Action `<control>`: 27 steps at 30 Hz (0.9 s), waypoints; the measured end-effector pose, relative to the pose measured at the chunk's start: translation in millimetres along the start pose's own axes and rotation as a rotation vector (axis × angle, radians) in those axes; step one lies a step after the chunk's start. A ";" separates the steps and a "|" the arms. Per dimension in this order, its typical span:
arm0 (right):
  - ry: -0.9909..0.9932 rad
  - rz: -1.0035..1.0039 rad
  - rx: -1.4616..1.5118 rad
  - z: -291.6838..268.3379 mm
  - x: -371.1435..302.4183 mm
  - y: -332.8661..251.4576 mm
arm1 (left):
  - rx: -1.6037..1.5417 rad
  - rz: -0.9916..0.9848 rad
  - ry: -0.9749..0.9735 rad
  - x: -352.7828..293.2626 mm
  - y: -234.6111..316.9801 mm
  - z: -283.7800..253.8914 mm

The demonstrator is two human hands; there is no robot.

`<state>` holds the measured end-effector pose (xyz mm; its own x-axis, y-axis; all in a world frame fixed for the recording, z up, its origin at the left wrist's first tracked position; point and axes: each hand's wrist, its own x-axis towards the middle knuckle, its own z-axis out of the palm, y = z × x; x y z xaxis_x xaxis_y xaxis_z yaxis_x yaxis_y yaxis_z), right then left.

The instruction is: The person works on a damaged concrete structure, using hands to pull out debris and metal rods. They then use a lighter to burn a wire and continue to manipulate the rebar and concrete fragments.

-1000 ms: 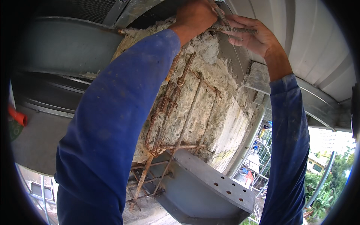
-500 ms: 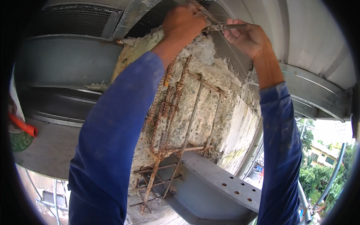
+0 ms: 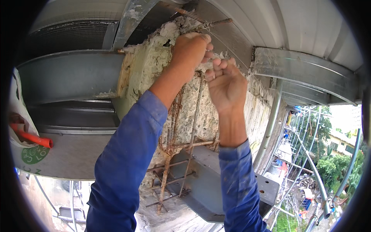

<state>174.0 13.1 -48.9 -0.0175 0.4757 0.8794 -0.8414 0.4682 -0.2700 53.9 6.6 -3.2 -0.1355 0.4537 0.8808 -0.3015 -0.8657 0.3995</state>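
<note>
Both my hands are raised in front of a broken concrete column (image 3: pixel 206 112) with rusty rebar exposed. My left hand (image 3: pixel 192 51) is closed just under a rusty rebar end (image 3: pixel 220 22) that sticks out at the column's top; what its curled fingers hold, if anything, is hidden. Lower and to the right, my right hand (image 3: pixel 228 83) has its palm facing me and its fingers bent together near the left fingertips. Anything pinched in them is too small to make out. A thin wire (image 3: pixel 234 51) slants from the rebar down to the right, passing behind the fingers.
A grey steel beam (image 3: pixel 69 73) meets the column at left. Below my hands, a steel bracket (image 3: pixel 205 187) with holes juts from it. A red tube (image 3: pixel 40 140) lies in a white bag (image 3: pixel 18 96) on a ledge. Scaffold poles (image 3: pixel 309 154) and trees stand outside at right.
Both hands have come down from the rebar at the top; the right has also moved left, closer to the left hand. The view has shifted, showing more scaffolding at right.
</note>
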 end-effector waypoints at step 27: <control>-0.431 -0.139 -1.285 62.2 107.8 -70.0 | 0.891 0.947 0.244 96.1 7.4 -55.0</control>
<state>197.3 -14.7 89.2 -0.3393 0.2106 0.9168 0.2382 0.9621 -0.1328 -13.3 55.4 70.5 -0.1425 -0.4546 0.8792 0.7099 -0.6659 -0.2293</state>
